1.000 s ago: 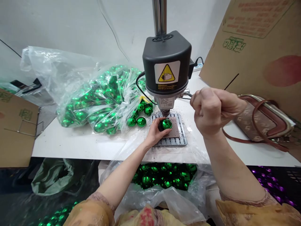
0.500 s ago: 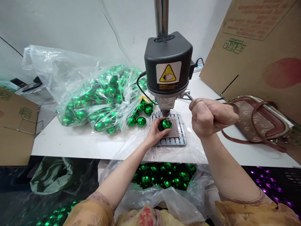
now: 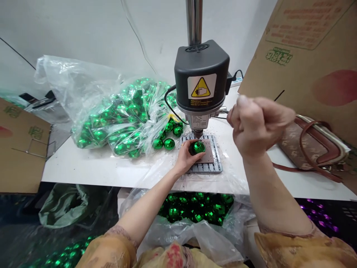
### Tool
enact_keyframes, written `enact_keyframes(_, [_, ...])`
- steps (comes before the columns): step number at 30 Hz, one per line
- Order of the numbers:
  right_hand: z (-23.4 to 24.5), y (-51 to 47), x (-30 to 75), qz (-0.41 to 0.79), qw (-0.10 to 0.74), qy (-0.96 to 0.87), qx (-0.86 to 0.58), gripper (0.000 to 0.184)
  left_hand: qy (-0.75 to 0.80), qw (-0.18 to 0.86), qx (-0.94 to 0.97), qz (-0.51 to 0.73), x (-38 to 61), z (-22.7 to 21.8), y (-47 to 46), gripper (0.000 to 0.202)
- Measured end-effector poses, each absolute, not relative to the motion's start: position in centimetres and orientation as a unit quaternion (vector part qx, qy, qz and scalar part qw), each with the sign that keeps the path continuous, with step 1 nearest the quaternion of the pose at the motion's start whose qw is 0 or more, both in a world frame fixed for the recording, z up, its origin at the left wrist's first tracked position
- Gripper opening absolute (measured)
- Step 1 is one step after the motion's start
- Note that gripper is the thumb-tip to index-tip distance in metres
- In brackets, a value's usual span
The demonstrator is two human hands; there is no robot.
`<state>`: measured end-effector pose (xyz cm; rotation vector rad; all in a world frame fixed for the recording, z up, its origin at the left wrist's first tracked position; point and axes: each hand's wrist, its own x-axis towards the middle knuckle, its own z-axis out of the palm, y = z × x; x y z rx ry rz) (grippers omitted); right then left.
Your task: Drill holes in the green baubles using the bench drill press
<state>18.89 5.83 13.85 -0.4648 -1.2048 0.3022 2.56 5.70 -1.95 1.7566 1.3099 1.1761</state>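
My left hand (image 3: 186, 155) grips a shiny green faceted ball (image 3: 199, 147) between thumb and fingers. The ball rests on a brown pad on the slotted metal base (image 3: 216, 163), right below the chuck (image 3: 198, 133) of a small black drill press (image 3: 202, 78). Raised at the machine's right side, my right hand (image 3: 258, 124) is closed in a fist around the drill press lever (image 3: 224, 111). Most of the lever is hidden by the fingers. Dark specks lie scattered about the base.
A clear plastic bag (image 3: 111, 123) of green balls lies to the left, with several loose balls (image 3: 169, 144) beside it. Below the table edge sits an open bag of green balls (image 3: 195, 206). A handbag (image 3: 315, 145) and a cardboard box (image 3: 301, 56) stand at the right.
My right hand has risen slightly and moved right with the lever. My left hand still holds the ball beneath the chuck. The whole view has shifted a little.
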Motion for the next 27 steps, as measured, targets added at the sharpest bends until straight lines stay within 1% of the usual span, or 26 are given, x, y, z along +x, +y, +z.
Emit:
enact_keyframes(3, [16.5,6.3,18.5,0.188,0.802,-0.532,-0.195,0.047,0.541,0.219,0.690,0.428,2.6,-0.4,4.0,0.042])
enact_keyframes(5, [17.3,6.6,18.3,0.205,0.796,-0.532,-0.203,0.047,0.559,0.167,0.731,0.354,1.9,0.7,1.9,0.040])
enact_keyframes(6, [17.4,6.7,18.2,0.204,0.798,-0.530,-0.203,0.047,0.558,0.160,0.759,0.297,1.3,1.2,0.7,0.041])
enact_keyframes(9, [17.2,6.7,18.3,0.200,0.799,-0.532,-0.197,0.046,0.504,0.203,0.830,0.125,-0.8,2.4,-2.9,0.053])
enact_keyframes(10, [17.1,6.7,18.3,0.199,0.800,-0.531,-0.195,0.046,0.485,0.229,0.839,0.097,-1.5,2.7,-3.6,0.055])
enact_keyframes(11, [17.0,6.7,18.3,0.197,0.801,-0.531,-0.193,0.046,0.477,0.253,0.836,0.094,-2.2,2.9,-3.9,0.053])
enact_keyframes(13, [16.9,6.8,18.4,0.194,0.804,-0.530,-0.187,0.045,0.505,0.268,0.806,0.154,-3.5,3.0,-3.0,0.038])
enact_keyframes(15, [16.8,6.9,18.4,0.189,0.807,-0.530,-0.181,0.044,0.559,0.216,0.759,0.254,-4.6,2.7,-0.3,0.023])
enact_keyframes(17, [16.8,7.0,18.4,0.185,0.809,-0.529,-0.176,0.045,0.589,0.130,0.732,0.316,-5.7,2.1,3.2,0.019])
enact_keyframes(18, [16.8,7.0,18.4,0.183,0.810,-0.528,-0.176,0.045,0.593,0.105,0.732,0.319,-6.2,1.7,4.8,0.018])
enact_keyframes(20, [16.8,7.0,18.4,0.179,0.812,-0.527,-0.176,0.045,0.590,0.099,0.747,0.291,-6.9,0.9,7.3,0.023])
enact_keyframes(23, [16.8,7.0,18.5,0.178,0.806,-0.533,-0.183,0.045,0.564,0.144,0.764,0.277,-6.9,0.4,8.8,0.035])
enact_keyframes(25, [16.7,7.0,18.5,0.176,0.804,-0.536,-0.188,0.046,0.543,0.204,0.746,0.328,-6.1,0.5,8.8,0.044])
enact_keyframes(27, [16.6,7.0,18.4,0.174,0.807,-0.532,-0.186,0.048,0.515,0.297,0.704,0.389,-4.9,0.6,8.4,0.051])
